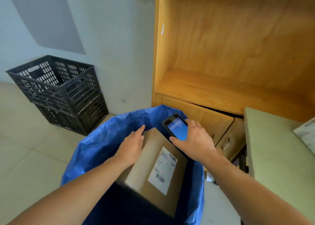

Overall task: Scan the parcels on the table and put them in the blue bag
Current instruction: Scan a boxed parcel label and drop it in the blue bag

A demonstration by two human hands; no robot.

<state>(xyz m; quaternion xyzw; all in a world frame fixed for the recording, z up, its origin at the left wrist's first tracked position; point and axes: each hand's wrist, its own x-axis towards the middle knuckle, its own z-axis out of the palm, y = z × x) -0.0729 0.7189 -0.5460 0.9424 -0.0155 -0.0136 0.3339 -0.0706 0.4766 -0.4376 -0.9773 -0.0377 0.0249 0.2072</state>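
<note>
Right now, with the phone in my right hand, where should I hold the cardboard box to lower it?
Take the cardboard box by its long left edge, coming from the left with the left hand, which rests there. The box lies tilted in the blue bag, label up; the right hand holds the phone.

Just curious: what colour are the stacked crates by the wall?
The crates are black; head view shows them best.

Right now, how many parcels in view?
2: a cardboard box at the blue bag's mouth, left hand on it; a pale mailer on the table at right. Others may be hidden.
</note>
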